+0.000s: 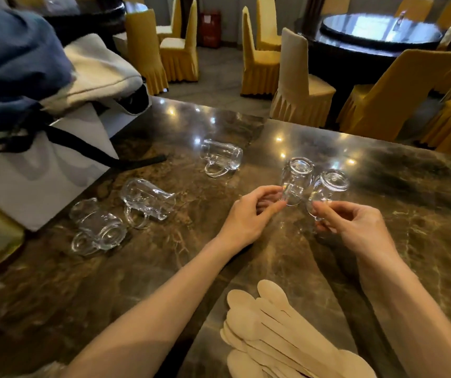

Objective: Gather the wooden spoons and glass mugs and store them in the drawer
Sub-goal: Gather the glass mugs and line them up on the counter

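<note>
- Nearest to the person lies a pile of flat pale wooden spoons (278, 331), heaped on the shiny brown marble bench (164, 268); the spoons look gathered but not yet put away; no drawer shows anywhere, so I cannot tell where it is.
- A bit further out are the two bare hands; the left hand (251, 214) has its grip closed on the handle of a small clear glass mug (296, 181), which is tipped with its bottom up; the right hand (355, 225) has its grip closed on the handle of a second clear glass mug (327, 189), tipped the same way; the two mugs are just beside each other.
- I think the step now is picking up the mugs, two at a time.
- To the left lie two more clear mugs on their sides, a near one (97, 230) and one just behind it (148, 201); further back a fifth mug (221, 155) lies alone.
- Next, I think, the two held mugs must go to the drawer; glass can chip, so keep them from knocking; then come back for the three mugs and the spoons.
- Far left sits a grey paper bag (41, 170); beyond the bench stand yellow covered chairs (259, 58).
</note>
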Demonstrator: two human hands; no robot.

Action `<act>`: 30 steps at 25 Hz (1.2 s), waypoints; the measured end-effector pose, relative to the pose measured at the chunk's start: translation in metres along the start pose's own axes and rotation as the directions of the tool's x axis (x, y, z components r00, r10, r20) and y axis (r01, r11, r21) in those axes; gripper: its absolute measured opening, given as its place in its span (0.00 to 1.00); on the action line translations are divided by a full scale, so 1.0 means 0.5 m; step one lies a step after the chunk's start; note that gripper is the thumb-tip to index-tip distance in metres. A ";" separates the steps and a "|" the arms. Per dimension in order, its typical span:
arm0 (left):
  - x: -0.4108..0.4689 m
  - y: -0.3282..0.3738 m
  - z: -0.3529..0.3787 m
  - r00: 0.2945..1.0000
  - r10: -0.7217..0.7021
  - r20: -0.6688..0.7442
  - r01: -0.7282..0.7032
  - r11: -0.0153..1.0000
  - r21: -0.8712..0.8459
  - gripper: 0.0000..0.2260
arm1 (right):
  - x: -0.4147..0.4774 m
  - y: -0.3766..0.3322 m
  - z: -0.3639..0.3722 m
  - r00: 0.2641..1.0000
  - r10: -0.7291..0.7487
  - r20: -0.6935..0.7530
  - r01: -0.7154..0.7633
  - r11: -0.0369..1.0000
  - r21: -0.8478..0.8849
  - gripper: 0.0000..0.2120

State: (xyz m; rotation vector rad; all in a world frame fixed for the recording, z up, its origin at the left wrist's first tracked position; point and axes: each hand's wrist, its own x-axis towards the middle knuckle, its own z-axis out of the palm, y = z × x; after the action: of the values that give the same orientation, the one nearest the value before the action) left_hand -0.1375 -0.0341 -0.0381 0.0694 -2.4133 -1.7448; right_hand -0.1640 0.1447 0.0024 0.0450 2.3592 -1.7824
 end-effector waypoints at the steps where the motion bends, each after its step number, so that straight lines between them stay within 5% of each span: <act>1: -0.017 0.005 -0.016 1.000 0.006 -0.008 -0.005 1.000 0.013 0.15 | -0.004 -0.001 -0.004 1.000 0.008 0.006 -0.008 1.000 -0.014 0.07; 6: -0.197 0.009 -0.134 0.979 0.001 -0.204 0.005 1.000 0.028 0.09 | -0.046 -0.006 -0.071 0.986 -0.159 -0.056 0.132 0.935 -0.330 0.15; 9: -0.329 -0.005 -0.224 0.910 -0.015 -0.414 0.090 0.983 0.162 0.06 | -0.069 -0.039 -0.043 0.968 -0.250 0.038 0.243 0.881 -0.405 0.17; 13: -0.416 -0.044 -0.357 0.819 0.015 -0.573 0.302 0.838 0.454 0.07 | -0.123 -0.123 0.148 0.896 -0.302 0.325 0.416 0.829 -0.375 0.03; 16: -0.416 -0.078 -0.422 0.861 0.064 -0.505 0.341 0.664 0.666 0.12 | -0.139 -0.129 0.283 0.797 -0.287 0.531 0.530 0.754 -0.388 0.05; 20: -0.388 -0.091 -0.449 0.962 0.049 -0.268 0.205 0.517 0.831 0.16 | -0.158 -0.106 0.428 0.720 -0.332 0.610 0.667 0.574 -0.476 0.13; 30: -0.346 -0.100 -0.470 0.971 0.194 -0.140 0.039 0.446 0.894 0.10 | -0.162 -0.081 0.532 0.671 -0.405 0.622 0.736 0.253 -0.628 0.08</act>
State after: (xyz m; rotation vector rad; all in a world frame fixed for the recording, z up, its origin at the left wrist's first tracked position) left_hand 0.0676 -0.2479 -0.0318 0.2558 -2.7767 -0.1779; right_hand -0.0557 -0.1142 -0.0158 -1.3511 2.8315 -0.3586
